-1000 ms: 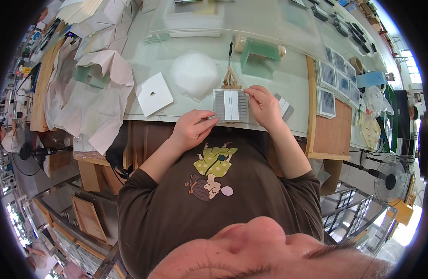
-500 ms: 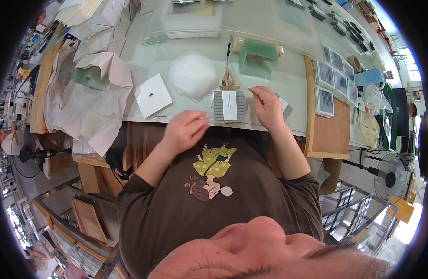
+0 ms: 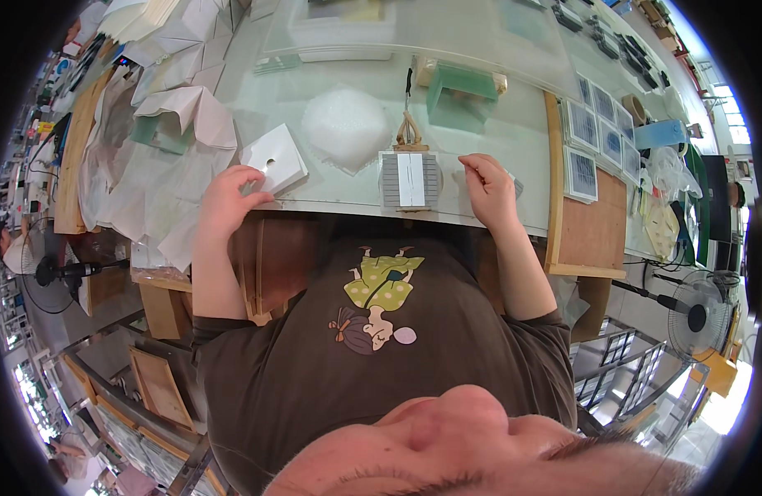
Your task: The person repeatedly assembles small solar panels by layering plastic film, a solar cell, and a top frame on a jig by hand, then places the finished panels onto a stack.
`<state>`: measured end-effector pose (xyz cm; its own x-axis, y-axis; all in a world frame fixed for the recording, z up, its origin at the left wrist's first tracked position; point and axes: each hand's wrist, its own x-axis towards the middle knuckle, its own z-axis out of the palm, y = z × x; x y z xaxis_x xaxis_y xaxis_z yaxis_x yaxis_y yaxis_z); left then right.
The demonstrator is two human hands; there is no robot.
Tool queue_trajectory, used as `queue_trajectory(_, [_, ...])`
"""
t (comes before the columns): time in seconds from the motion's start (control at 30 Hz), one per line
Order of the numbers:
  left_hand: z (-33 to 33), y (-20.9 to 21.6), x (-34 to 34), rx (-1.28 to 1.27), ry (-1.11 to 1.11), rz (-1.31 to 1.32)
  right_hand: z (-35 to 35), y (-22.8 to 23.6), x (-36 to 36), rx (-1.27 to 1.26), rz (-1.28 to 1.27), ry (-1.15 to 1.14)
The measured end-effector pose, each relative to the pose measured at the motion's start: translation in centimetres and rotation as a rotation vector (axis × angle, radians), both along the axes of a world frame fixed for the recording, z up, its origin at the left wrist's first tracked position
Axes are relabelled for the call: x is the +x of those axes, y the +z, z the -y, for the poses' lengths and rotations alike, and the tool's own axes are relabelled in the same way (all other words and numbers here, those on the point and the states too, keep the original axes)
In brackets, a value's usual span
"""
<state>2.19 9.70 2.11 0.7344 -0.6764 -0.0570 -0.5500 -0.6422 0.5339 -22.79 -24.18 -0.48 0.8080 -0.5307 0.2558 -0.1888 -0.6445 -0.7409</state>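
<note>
My left hand is at the left front of the bench, its thumb and fingers closed around the near-left edge of a white square box with a small hole in its top. My right hand hovers right of centre with thumb and fingertips pinched together; whatever they hold, if anything, is too small to make out. Between the hands lies a grey lined panel with a white strip along its middle. At its far edge sits a tan clip-like piece. Another grey piece is partly hidden behind my right hand.
A rounded white foam-like pad lies beyond the box. Green glass blocks stand at the back, near a large clear sheet. Crumpled white paper covers the left side. Dark square panels rest beside a wooden edge.
My left hand has moved left from beside the grey panel to the white box, whose side now shows. My right hand has shifted slightly right, still pinched.
</note>
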Motion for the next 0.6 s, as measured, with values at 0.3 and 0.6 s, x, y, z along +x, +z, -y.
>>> queue_trajectory(0.3, [1.6, -1.3, -0.9, -0.960, 0.574, -0.302, -0.4, 0.9, -0.3, 0.048, 0.040, -0.039])
queue_trajectory(0.6, [11.3, 0.9, -10.0, -0.794, -0.695, 0.464, -4.7, 4.2, 0.3, 1.380, 0.008, 0.157])
